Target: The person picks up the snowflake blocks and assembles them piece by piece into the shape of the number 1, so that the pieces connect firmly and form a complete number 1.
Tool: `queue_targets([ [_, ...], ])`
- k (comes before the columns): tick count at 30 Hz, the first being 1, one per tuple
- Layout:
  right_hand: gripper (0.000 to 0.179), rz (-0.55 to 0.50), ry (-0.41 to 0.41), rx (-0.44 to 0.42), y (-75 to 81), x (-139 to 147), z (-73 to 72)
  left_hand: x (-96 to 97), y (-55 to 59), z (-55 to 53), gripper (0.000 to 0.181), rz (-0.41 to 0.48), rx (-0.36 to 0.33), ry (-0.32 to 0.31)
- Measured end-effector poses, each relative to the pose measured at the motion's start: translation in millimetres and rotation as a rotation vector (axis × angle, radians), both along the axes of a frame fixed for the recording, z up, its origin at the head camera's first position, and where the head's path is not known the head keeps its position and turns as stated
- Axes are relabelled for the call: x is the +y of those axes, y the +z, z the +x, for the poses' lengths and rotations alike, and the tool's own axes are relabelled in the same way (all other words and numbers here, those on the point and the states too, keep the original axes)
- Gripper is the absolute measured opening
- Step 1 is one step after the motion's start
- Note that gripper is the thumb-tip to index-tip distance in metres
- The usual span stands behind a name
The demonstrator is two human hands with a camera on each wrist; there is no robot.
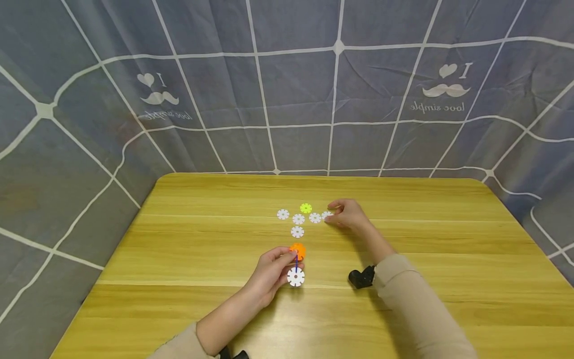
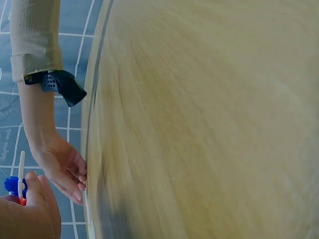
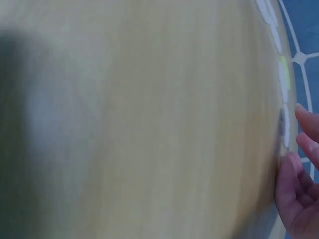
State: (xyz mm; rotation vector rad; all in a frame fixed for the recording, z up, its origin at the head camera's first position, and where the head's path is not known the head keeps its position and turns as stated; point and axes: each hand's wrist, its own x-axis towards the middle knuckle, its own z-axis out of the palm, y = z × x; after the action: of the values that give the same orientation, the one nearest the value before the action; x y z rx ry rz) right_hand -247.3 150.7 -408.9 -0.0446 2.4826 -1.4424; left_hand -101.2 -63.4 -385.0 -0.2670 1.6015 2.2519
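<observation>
My left hand (image 1: 270, 273) grips a small joined piece of notched plastic discs, held over the table. In it an orange disc (image 1: 298, 251) is at the top, a blue disc (image 1: 296, 263) shows edge-on, and a white disc (image 1: 295, 277) faces the head camera. Farther forward, my right hand (image 1: 350, 214) reaches to the rightmost white disc (image 1: 326, 215) lying on the table. Its thumb and forefinger are spread apart at that disc's edge. In the right wrist view the fingers (image 3: 288, 181) are right by the row of discs.
More loose white discs (image 1: 298, 219) and one yellow-green disc (image 1: 306, 208) lie around the middle of the wooden table (image 1: 202, 239). Black devices are strapped at both wrists, the right one (image 1: 361, 277) fully showing. A grey curtain (image 1: 300, 89) with white lines hangs behind the table.
</observation>
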Motion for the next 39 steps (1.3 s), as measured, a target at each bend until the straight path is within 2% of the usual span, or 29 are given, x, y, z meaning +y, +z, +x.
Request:
queue_targets([
  [6,0.036,0.203,-0.017,0.081,-1.1,-9,2.5,-1.0,-0.6,0.6,0.018,0.005,0.001,0.0],
  [10,0.034,0.225,-0.026,0.069,-0.3,-10,3.3,-1.6,-1.3,0.8,0.018,0.007,0.001,0.0],
  [13,0.033,0.185,-0.032,0.048,-0.9,-8,3.2,-1.6,-1.5,1.1,0.018,0.009,-0.001,0.003],
  [19,0.024,0.023,-0.051,-0.005,-2.8,-1,3.2,-1.5,-1.1,1.6,0.016,0.01,-0.008,0.003],
  [23,0.023,-0.053,-0.022,-0.029,-1.2,4,4.9,-1.3,-0.6,2.0,0.018,0.005,-0.004,-0.003],
  [28,0.027,-0.061,0.016,-0.071,1.1,7,8.8,-0.5,-0.1,1.8,0.02,0.01,-0.005,-0.009],
  [39,0.023,-0.159,0.159,-0.074,15.3,2,26.8,0.7,-1.7,1.1,0.013,0.031,-0.004,-0.006],
])
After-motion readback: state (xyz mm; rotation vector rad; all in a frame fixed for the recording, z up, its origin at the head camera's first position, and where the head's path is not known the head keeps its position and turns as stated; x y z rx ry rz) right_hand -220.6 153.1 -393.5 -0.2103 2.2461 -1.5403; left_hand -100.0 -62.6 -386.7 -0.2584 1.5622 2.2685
